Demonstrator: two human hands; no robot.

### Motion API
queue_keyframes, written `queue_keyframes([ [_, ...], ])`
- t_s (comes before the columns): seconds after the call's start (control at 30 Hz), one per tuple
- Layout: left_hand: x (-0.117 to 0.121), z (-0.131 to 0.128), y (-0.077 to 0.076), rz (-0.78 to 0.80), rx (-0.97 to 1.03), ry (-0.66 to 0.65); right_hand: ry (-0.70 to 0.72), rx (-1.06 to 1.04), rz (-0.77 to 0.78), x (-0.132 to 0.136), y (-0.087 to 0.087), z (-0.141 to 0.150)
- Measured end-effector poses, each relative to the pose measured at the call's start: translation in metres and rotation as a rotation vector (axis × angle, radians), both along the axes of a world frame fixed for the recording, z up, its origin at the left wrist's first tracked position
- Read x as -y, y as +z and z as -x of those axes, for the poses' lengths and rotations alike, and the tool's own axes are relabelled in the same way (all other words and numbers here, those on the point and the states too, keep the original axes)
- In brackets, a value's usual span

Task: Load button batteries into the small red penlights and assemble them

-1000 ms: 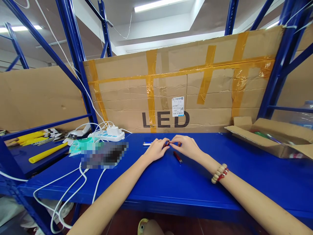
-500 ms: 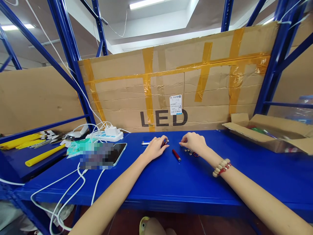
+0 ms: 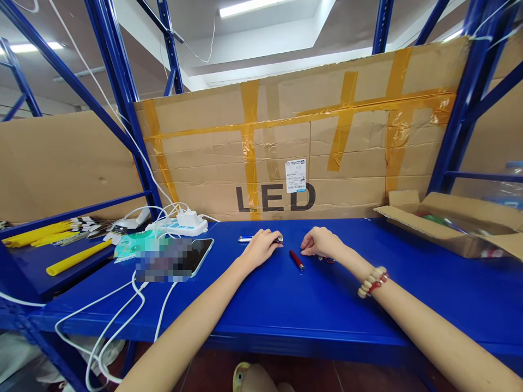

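Cardboard [image 3: 196,174] marked LED backs a blue counter [image 3: 261,310], where a red tube [image 3: 296,260] lies. Left of the tube, the left hand [image 3: 259,249] curls its fingers around a small dark piece [image 3: 280,239]. Right of it, the right hand's [image 3: 322,242] fingers bend inward; whether they grip anything, I cannot tell.

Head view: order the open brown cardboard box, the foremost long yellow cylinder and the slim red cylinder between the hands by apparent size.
1. Open brown cardboard box
2. Foremost long yellow cylinder
3. Slim red cylinder
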State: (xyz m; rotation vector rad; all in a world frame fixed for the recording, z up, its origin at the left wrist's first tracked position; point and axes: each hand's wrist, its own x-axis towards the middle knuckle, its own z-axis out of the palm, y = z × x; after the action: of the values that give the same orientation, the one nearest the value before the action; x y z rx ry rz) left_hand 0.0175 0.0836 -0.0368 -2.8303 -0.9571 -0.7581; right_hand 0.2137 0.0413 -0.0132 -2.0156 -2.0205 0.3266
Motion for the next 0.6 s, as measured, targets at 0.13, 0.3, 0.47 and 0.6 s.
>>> queue_keyframes([
  [0.13,-0.0014,0.0004,-0.0023,0.005,-0.003,-0.012,0.027,0.019,0.001,0.0031,-0.0007,0.0091],
  [0.3,-0.0027,0.0011,-0.0039,-0.009,0.008,-0.025,-0.017,0.098,-0.070,0.0036,-0.0040,0.0116],
  [0.47,-0.0038,0.0011,-0.0051,-0.012,0.011,-0.039,-0.017,0.162,-0.106,0.0034,-0.0048,0.0117],
  [0.6,-0.0036,0.0008,-0.0055,-0.019,0.010,-0.033,0.004,0.133,-0.098,0.0035,-0.0047,0.0112],
])
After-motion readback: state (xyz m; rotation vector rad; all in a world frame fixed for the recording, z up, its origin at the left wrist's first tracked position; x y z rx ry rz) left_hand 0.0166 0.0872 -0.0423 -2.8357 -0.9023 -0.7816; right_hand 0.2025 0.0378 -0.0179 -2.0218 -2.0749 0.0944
